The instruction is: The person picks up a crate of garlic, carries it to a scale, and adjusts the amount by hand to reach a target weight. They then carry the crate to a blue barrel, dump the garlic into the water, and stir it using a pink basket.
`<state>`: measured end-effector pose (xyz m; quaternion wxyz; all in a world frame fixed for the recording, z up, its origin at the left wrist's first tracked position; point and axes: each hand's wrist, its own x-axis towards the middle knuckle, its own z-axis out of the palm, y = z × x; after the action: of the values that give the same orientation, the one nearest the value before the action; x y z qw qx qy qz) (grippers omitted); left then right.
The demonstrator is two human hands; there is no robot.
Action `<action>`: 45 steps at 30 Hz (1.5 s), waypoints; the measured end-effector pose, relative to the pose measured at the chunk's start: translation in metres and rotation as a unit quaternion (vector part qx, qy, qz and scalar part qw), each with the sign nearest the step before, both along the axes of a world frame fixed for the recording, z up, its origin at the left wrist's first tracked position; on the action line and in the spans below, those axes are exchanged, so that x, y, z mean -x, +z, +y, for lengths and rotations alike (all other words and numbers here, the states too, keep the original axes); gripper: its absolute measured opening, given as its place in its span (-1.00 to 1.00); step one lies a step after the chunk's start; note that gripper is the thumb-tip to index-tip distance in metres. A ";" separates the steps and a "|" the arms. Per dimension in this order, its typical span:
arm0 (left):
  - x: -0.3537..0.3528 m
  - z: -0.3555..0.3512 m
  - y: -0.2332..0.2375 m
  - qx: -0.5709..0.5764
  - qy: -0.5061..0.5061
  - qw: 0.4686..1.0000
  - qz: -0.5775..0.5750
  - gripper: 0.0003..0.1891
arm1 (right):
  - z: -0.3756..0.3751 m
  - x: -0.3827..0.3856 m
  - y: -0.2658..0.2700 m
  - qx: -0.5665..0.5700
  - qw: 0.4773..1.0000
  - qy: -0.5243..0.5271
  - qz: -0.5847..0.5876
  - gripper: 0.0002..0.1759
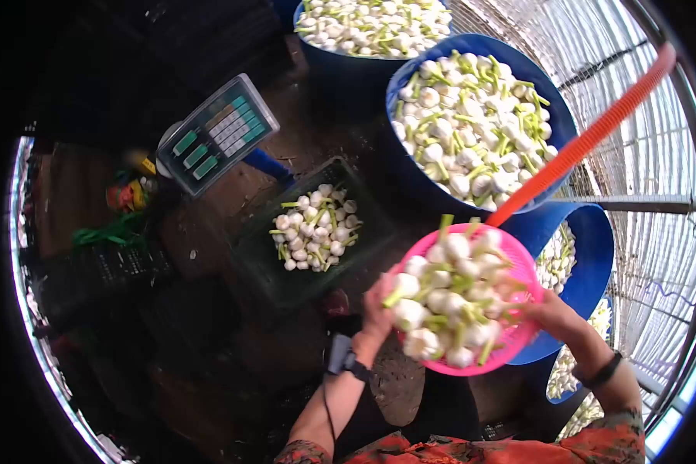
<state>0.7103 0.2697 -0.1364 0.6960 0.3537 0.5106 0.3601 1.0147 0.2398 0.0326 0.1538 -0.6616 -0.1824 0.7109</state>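
Observation:
Between my hands is a pink plastic basket [524,267], heaped with white garlic bulbs [438,300] that have short green stems. My left hand [377,303] grips its left rim, with the fingers partly hidden behind it. On the right rim, my right hand [553,315] is closed around the edge. The basket is held up in front of my body, close to a large blue tub [398,166] full of garlic. Lower and to the left, a dark green crate [267,282] on the floor holds a pile of garlic bulbs [315,229].
A digital scale display [220,138] stands left of the crate on a blue post [267,165]. An orange corrugated hose [588,139] slants across the big tub. More blue tubs [595,247] of garlic line the right side and back, near a mesh wall [634,100].

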 end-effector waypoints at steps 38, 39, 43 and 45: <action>0.156 0.163 -0.233 -0.074 0.099 0.844 0.522 -0.10 | -0.101 0.046 -0.010 0.097 0.945 -0.290 -0.114 -0.27; 0.141 0.161 -0.227 -0.098 0.046 0.826 0.554 -0.20 | -0.114 0.056 -0.006 0.075 0.916 -0.384 -0.087 -0.31; 0.066 0.134 -0.223 -0.237 -0.059 0.801 0.547 -0.34 | -0.191 0.034 -0.020 -0.005 0.774 -0.622 -0.115 -0.48; 0.035 0.122 -0.235 -0.257 -0.199 0.816 0.478 -0.35 | -0.265 -0.018 -0.041 -0.070 0.716 -0.685 -0.111 -0.59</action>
<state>0.6758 0.3918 -0.3719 0.3049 0.7414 0.5861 0.1180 1.0325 -0.0249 -0.0089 0.6235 -0.6673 0.2555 0.3174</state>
